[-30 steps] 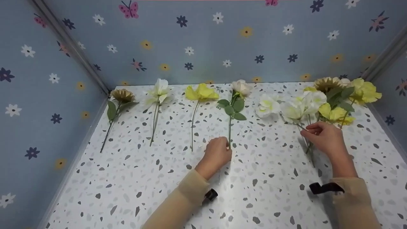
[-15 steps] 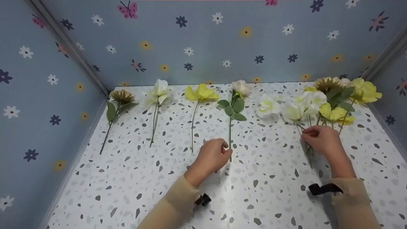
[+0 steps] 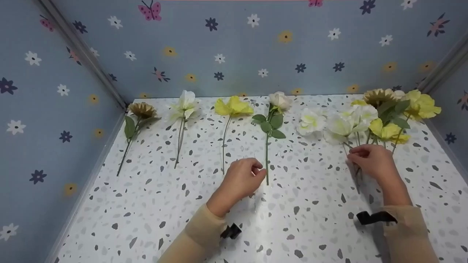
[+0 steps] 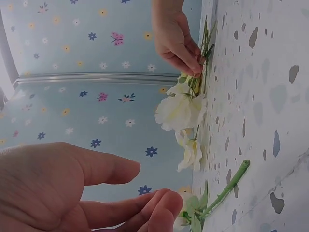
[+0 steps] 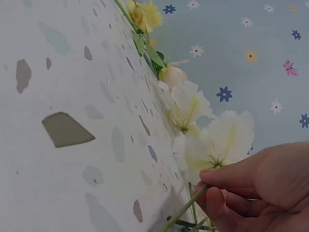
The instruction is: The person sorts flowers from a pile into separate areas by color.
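My right hand [image 3: 374,161] pinches the green stem of a white flower [image 3: 338,128] between thumb and fingertips. In the right wrist view that flower's pale petals [image 5: 231,137] stand just beyond the thumb. My left hand [image 3: 242,178] is beside the lower stem of a cream rose [image 3: 280,101], which lies on the table with green leaves. The left wrist view shows a gap between my left thumb [image 4: 113,168] and fingers, with nothing held; the rose's cut stem end [image 4: 245,164] lies apart from them.
Left of the rose lie a yellow flower [image 3: 234,106], a white flower [image 3: 187,100] and a brown-gold flower [image 3: 142,109], spaced in a row. Another white bloom [image 3: 311,121] rests right of the rose. Mixed flowers pile up by the right wall [image 3: 451,120]. Blue patterned walls [image 3: 248,44] enclose the speckled table [image 3: 157,219].
My left hand has let go of the rose stem and drawn slightly left, its fingers loosening. My right hand has shifted slightly toward me, still pinching the white flower's stem.
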### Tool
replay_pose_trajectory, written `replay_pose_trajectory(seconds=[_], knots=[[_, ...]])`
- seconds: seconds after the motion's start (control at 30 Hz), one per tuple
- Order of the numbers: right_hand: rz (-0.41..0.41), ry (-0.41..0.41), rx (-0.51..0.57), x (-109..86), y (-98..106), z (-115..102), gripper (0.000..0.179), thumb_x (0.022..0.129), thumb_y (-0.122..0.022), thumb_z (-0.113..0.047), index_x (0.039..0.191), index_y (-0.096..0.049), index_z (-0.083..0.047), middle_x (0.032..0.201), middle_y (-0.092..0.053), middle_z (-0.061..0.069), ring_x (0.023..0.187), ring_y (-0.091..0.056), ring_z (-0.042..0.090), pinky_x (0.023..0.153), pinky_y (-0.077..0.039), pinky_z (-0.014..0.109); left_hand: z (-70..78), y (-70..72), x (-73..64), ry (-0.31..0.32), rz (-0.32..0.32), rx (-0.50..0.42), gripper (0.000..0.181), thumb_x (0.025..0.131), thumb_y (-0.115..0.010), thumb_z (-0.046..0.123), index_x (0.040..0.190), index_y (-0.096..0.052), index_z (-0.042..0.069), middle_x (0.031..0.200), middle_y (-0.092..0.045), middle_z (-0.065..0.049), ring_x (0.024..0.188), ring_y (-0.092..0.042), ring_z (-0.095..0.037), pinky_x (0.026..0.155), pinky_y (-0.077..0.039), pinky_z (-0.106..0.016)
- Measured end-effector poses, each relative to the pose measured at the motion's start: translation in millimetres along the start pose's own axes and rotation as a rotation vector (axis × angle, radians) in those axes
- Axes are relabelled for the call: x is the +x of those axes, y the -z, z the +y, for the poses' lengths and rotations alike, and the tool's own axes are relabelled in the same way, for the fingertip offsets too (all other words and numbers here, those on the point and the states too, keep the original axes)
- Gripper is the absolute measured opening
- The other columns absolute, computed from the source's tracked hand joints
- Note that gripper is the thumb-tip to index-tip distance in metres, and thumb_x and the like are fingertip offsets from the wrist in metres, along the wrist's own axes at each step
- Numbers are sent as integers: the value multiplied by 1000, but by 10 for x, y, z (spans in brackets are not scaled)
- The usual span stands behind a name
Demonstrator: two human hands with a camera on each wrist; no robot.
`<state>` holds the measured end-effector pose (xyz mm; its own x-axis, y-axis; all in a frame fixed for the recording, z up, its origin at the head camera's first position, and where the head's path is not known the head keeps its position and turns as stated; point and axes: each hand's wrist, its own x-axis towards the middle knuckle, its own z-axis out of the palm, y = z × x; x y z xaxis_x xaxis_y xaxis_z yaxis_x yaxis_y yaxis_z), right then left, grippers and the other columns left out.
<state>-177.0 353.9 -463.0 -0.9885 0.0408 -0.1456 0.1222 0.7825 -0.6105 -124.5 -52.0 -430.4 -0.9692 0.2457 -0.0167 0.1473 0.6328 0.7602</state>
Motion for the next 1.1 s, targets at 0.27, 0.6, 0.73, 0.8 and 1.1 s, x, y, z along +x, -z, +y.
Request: replay_pose_trajectory(seconds=[0.27,0.6,0.73,0.8,1.1], knots=[[29,10,105,-65,17,-120,40,108,-71,-29,132,-73,3,118,-76,21,90,-73,13,70,-58,24,15,14,16,-10,7,-15,18,101,-70,17,108,-80,4,94,-75,-2,81,-68,-15,82,-58,-37],[119,13,376,-136,51,-400,43,109,-70,-23,139,-67,7,106,-76,-1,87,-74,3,80,-62,21,18,12,34,-32,18,-44,18,102,-69,16,109,-80,4,93,-74,-1,83,-66,-14,80,-58,-34],[133,14,539,-102,7,-562,40,109,-70,-20,139,-65,6,107,-74,-9,92,-74,4,86,-61,21,24,4,33,-41,34,-87,19,102,-67,15,111,-80,4,92,-74,0,83,-66,-12,79,-58,-32],[130,26,653,-85,-25,-662,36,108,-71,-15,137,-66,6,108,-74,-6,93,-75,6,88,-62,21,30,-5,26,-45,41,-120,20,103,-66,14,113,-80,5,92,-74,1,84,-67,-11,80,-58,-32],[13,122,951,-18,-262,-1160,39,107,-70,-4,138,-60,16,108,-76,7,97,-75,15,88,-62,24,84,-115,-25,-86,8,-274,23,105,-63,14,119,-80,9,100,-77,3,91,-73,-12,85,-60,-31]])
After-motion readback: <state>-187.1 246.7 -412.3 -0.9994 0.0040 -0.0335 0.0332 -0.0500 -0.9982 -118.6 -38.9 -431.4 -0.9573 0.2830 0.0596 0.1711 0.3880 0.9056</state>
